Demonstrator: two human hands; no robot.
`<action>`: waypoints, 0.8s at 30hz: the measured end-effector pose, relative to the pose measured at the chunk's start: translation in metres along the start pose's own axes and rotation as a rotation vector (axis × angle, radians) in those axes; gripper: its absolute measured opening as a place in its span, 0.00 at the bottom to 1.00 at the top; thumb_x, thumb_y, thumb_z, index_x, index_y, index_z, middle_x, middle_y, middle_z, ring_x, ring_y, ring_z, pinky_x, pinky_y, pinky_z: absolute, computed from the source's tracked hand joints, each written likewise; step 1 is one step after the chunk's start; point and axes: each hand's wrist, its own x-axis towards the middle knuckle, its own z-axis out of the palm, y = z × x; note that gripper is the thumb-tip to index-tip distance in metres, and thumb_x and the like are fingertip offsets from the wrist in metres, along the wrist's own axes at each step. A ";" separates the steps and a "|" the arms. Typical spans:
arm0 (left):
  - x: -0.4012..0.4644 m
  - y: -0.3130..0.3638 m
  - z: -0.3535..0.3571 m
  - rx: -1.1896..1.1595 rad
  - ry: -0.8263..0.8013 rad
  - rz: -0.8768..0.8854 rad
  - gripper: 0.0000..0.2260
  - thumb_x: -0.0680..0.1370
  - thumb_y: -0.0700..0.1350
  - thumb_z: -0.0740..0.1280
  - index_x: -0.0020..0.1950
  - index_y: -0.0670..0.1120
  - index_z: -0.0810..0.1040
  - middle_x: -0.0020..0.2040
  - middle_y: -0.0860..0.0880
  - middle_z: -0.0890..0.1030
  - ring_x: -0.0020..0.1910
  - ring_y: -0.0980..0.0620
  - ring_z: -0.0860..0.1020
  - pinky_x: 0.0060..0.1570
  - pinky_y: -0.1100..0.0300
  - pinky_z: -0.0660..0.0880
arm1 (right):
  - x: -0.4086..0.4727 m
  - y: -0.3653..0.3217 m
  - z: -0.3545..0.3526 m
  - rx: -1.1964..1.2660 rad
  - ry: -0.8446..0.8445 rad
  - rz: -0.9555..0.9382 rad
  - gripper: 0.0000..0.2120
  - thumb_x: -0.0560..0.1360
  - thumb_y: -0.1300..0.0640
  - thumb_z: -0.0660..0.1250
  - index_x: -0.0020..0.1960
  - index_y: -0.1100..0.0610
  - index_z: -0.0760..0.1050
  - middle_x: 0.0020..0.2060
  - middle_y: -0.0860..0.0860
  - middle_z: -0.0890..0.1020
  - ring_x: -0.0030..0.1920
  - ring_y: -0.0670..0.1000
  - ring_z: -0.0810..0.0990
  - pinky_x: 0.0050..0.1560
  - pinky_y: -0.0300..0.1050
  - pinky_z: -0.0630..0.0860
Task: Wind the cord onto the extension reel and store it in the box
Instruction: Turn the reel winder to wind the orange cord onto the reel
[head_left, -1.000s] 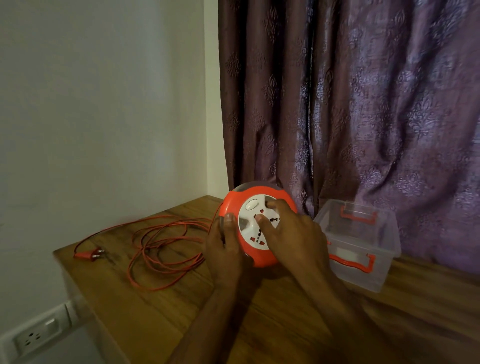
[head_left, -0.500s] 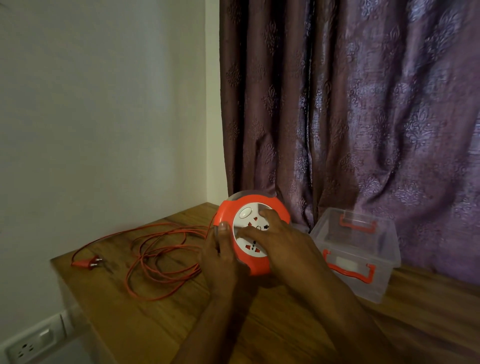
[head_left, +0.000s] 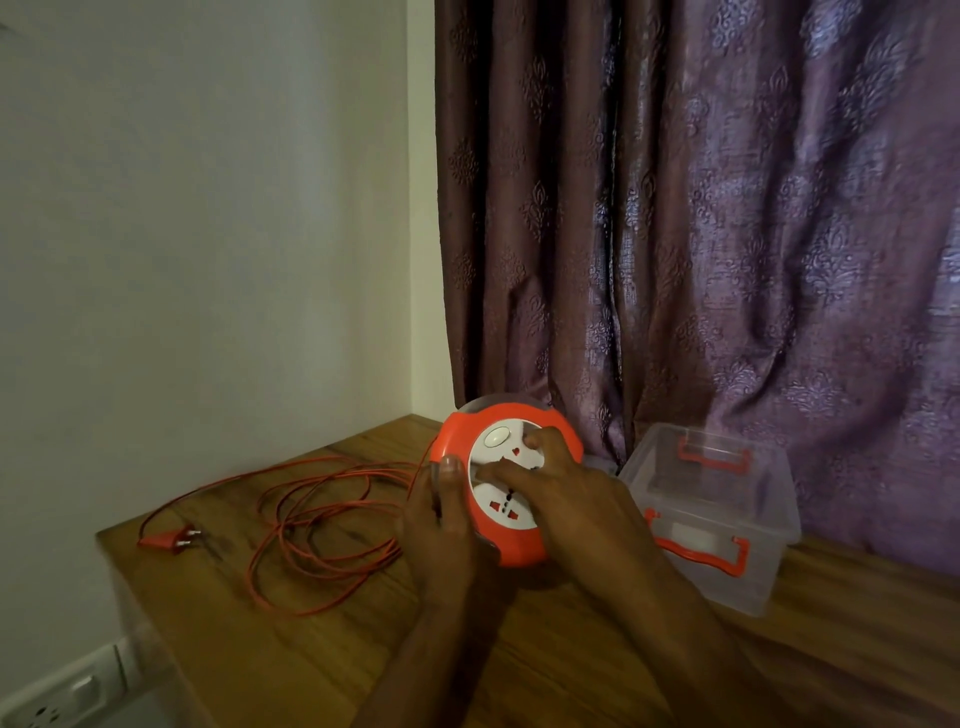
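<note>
**Reel braced upright for winding, most of the cord still loose**

Nearest the camera, at lower centre of the frame, both forearms reach out over the wooden tabletop (head_left: 322, 670). The left hand (head_left: 441, 525) wraps the left edge of the extension reel (head_left: 511, 478), thumb laid up along the orange rim — a bracing hold, probably there so the housing stays put while the centre turns. The right hand (head_left: 566, 493) lies across the white socket face with its fingers curled down onto it, fingertips pressed into the face near the round white button; this looks like the turning grip that draws the cord in.

The reel stands tilted on its edge at mid-frame, face toward the camera: a round orange shell with a grey back, and a white disc carrying red-marked sockets.

To its left the thin orange cord (head_left: 311, 525) sprawls in loose overlapping loops on the tabletop, running from the reel's left side out to a two-pin plug (head_left: 169, 540) near the left edge. By my reading, winding has barely started.

Just right of the reel, touching neither hand, sits the clear plastic box (head_left: 727, 571) with orange latches — lidless and ready. Behind it hangs a purple patterned curtain (head_left: 701, 234).
</note>
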 end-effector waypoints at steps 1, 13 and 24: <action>0.000 -0.002 0.000 0.007 0.004 -0.003 0.14 0.72 0.66 0.59 0.46 0.62 0.79 0.39 0.61 0.84 0.39 0.60 0.84 0.30 0.69 0.77 | 0.000 0.000 0.001 0.008 0.006 0.010 0.22 0.77 0.40 0.56 0.70 0.33 0.56 0.74 0.48 0.52 0.67 0.58 0.67 0.62 0.52 0.70; -0.006 0.000 0.004 0.013 0.002 0.019 0.16 0.77 0.56 0.60 0.46 0.47 0.82 0.38 0.53 0.84 0.34 0.61 0.83 0.27 0.72 0.74 | 0.000 0.004 0.004 0.078 0.187 0.128 0.30 0.70 0.34 0.61 0.69 0.32 0.54 0.64 0.48 0.71 0.59 0.54 0.74 0.53 0.48 0.71; -0.010 0.010 0.003 0.020 -0.045 0.022 0.12 0.75 0.61 0.58 0.45 0.60 0.79 0.37 0.61 0.85 0.38 0.62 0.83 0.28 0.72 0.75 | 0.002 -0.002 0.004 0.055 0.203 0.253 0.32 0.71 0.29 0.54 0.71 0.39 0.58 0.62 0.49 0.76 0.59 0.55 0.76 0.54 0.49 0.72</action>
